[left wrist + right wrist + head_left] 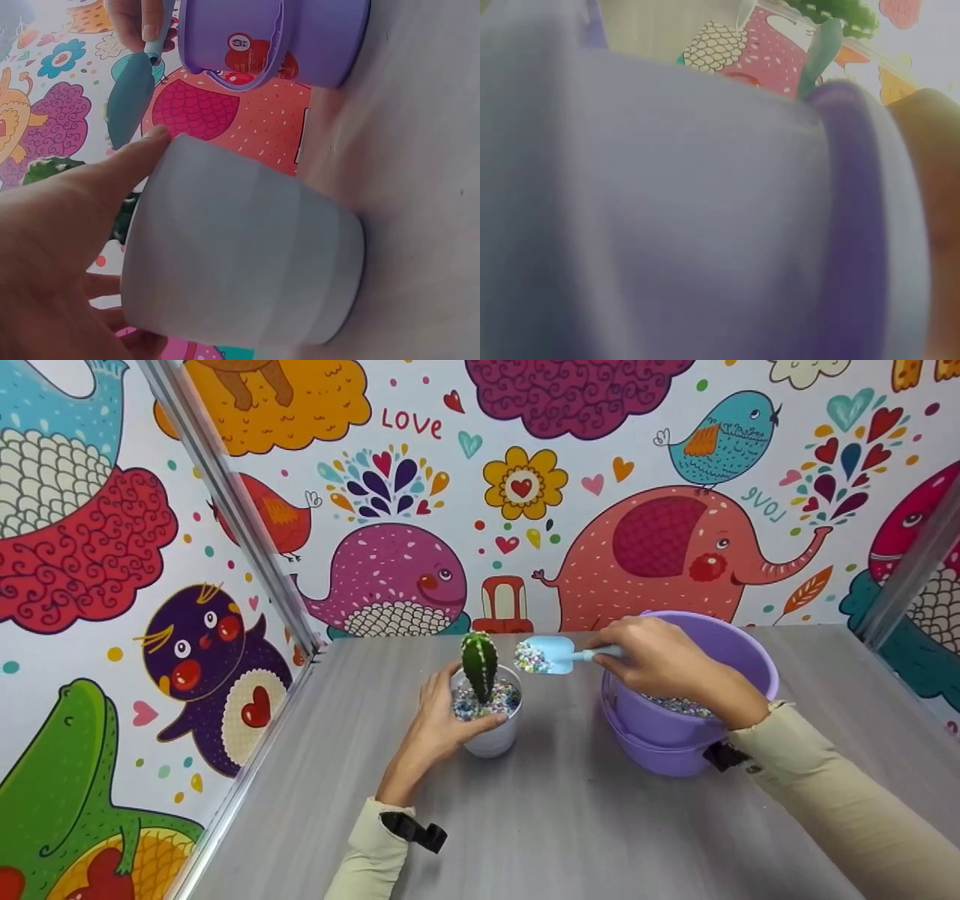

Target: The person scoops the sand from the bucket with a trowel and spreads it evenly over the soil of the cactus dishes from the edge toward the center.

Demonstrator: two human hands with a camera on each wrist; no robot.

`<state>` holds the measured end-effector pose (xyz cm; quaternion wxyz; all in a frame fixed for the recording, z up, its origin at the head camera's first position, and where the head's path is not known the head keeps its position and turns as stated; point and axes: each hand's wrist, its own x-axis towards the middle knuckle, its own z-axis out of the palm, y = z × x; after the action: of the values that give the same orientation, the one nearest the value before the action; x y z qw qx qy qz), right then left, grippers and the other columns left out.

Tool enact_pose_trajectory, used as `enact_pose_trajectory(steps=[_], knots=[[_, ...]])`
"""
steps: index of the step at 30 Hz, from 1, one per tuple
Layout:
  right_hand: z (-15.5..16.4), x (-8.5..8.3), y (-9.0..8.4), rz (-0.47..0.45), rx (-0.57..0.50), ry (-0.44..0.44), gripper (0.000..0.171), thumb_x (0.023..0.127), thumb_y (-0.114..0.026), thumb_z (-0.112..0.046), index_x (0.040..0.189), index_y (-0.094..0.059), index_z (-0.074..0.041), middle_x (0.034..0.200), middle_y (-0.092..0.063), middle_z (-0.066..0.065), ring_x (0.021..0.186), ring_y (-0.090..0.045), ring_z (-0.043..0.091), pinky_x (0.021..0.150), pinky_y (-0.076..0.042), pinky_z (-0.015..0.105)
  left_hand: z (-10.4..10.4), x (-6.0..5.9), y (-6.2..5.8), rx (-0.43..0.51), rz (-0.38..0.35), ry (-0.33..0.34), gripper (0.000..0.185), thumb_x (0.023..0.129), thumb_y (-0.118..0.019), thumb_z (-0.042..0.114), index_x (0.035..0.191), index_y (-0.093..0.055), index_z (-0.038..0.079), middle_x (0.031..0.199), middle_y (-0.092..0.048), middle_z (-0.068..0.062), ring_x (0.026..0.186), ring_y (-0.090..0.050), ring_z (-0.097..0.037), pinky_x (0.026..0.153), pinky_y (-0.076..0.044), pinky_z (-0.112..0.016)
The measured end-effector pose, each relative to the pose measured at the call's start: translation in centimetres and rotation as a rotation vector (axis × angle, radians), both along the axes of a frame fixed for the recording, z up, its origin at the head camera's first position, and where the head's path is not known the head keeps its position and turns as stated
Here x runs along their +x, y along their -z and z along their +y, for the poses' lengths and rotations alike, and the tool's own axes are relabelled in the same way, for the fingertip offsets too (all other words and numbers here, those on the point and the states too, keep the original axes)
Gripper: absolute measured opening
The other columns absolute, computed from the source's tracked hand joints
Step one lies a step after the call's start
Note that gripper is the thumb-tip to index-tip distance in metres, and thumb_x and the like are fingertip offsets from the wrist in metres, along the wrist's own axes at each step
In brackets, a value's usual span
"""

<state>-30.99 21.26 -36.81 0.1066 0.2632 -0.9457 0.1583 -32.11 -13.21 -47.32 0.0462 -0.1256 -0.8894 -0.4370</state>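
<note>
I see the small white pot [491, 735] standing upright on the grey worktop [570, 817], a green cactus [479, 664] rising from coloured pebbles [501, 699] that fill it near the rim. My left hand [439, 720] cups the pot from the left, thumb curled round its front wall and fingers wrapped behind (the left wrist view shows the thumb lying along the pot's side). My right hand [660, 660] reaches in from the right with its fingers closed round the handle of a light blue scoop [551, 654], whose blade, heaped with pebbles, hovers just beside the cactus top. Under that wrist sits a purple bucket [742, 652], near the pot, with more pebbles inside.
</note>
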Motion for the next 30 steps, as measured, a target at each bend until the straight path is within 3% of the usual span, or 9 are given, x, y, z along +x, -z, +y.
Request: enact_pose_trajectory(steps=[4,13,19,24,30], knots=[[-0.7,0.0,0.2,0.015,0.031,0.009,0.024,0.098,-0.080,-0.017,0.122,-0.082,-0.016,0.105,-0.080,0.000,0.083,-0.064,0.017,0.071,-0.054,0.033,-0.2,-0.1,0.1,0.014,-0.005,0.023,0.120,0.075,-0.095,0.060,0.168,-0.034,0.015,0.168,-0.042,-0.012,0.160,-0.034,-0.032,0.130,-0.033,-0.063],[-2.0,0.1,0.6,0.068,0.063,0.005,0.021,0.095,-0.080,-0.013,0.117,-0.083,-0.014,0.103,-0.080,0.002,0.083,-0.063,0.019,0.070,-0.055,0.037,-0.7,-0.7,0.4,0.037,-0.039,0.071,0.118,0.076,-0.094,0.062,0.167,-0.037,0.015,0.171,-0.038,-0.014,0.160,-0.035,-0.035,0.130,-0.032,-0.064],[-2.7,0.0,0.7,0.076,0.094,0.009,0.023,0.094,-0.083,-0.014,0.117,-0.083,-0.014,0.108,-0.082,0.003,0.094,-0.070,0.024,0.082,-0.061,0.046,-1.1,-1.1,0.8,0.092,-0.054,0.124,0.114,0.075,-0.096,0.057,0.165,-0.039,0.015,0.171,-0.039,-0.016,0.160,-0.037,-0.039,0.129,-0.033,-0.065],[-3.1,-0.1,0.8,0.094,0.123,0.017,0.024,0.093,-0.084,-0.015,0.117,-0.083,-0.013,0.111,-0.082,0.004,0.101,-0.071,0.027,0.090,-0.059,0.048,-1.4,-1.2,0.9,0.130,-0.056,0.151,0.109,0.075,-0.098,0.052,0.163,-0.042,0.020,0.170,-0.041,-0.014,0.159,-0.038,-0.038,0.130,-0.032,-0.064],[-3.3,-0.2,0.9,0.134,0.159,0.032,0.024,0.092,-0.086,-0.015,0.116,-0.083,-0.012,0.110,-0.082,0.006,0.102,-0.071,0.028,0.083,-0.054,0.043,-0.8,-0.4,0.4,0.047,-0.022,0.166,0.113,0.080,-0.093,0.054,0.167,-0.034,0.013,0.172,-0.034,-0.017,0.160,-0.035,-0.040,0.129,-0.033,-0.065]])
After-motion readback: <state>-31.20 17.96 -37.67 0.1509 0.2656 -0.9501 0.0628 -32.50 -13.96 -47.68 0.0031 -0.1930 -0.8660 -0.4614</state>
